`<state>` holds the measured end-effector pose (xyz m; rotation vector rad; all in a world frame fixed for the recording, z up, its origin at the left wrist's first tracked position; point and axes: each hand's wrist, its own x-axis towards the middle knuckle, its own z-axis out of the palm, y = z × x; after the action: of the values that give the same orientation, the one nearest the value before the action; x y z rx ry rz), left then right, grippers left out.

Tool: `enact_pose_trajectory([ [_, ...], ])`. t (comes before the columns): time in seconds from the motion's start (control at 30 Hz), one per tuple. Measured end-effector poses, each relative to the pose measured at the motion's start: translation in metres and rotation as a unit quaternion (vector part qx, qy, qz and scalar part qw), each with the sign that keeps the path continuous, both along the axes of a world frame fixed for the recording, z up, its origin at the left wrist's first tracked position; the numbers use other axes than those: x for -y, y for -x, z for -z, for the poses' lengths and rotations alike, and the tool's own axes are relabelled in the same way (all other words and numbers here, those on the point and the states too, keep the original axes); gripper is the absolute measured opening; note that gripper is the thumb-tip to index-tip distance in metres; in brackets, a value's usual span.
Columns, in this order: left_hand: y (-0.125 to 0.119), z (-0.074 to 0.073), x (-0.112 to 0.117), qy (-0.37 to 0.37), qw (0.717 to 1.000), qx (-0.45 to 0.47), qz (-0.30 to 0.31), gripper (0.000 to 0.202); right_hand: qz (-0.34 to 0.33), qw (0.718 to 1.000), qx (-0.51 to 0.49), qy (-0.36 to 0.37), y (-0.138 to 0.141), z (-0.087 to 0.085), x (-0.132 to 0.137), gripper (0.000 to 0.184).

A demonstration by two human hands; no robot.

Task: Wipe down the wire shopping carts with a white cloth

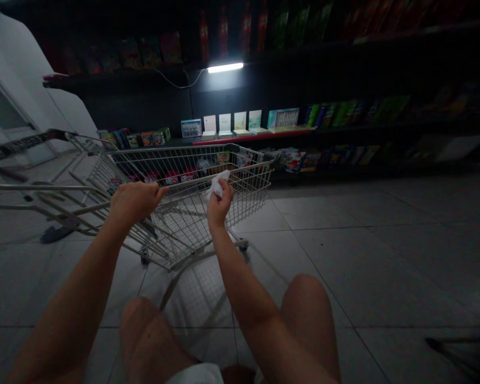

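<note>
My left hand (136, 202) grips the near top rim of a wire shopping cart (184, 158), which stands just ahead of my knees. My right hand (219, 205) is raised inside the line of that rim and pinches a crumpled white tissue (218, 184). The tissue pokes out above my fingers. Coloured packages show behind the cart's wire mesh, but I cannot tell whether they lie in the basket or on the low shelf behind it.
A second wire cart (40, 192) stands at the left, beside a white wall. Dark shelves (344, 128) of packaged goods and cards run along the back under a lit tube lamp (225, 67). A dark sandal (58, 233) lies on the grey tiled floor (384, 266).
</note>
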<state>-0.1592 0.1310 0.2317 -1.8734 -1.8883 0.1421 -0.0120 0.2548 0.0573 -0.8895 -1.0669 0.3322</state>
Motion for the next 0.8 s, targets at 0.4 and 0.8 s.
enact_pose_trajectory([
  [0.4,0.033,-0.003,0.009,0.009,1.0,-0.008,-0.013,0.071,-0.008,0.957,0.285,0.049,-0.04,0.033,0.032,0.048],
  [0.8,0.033,0.005,0.009,-0.029,0.998,0.058,-0.003,0.082,-0.199,0.627,0.698,0.283,-0.043,-0.177,-0.061,0.026],
])
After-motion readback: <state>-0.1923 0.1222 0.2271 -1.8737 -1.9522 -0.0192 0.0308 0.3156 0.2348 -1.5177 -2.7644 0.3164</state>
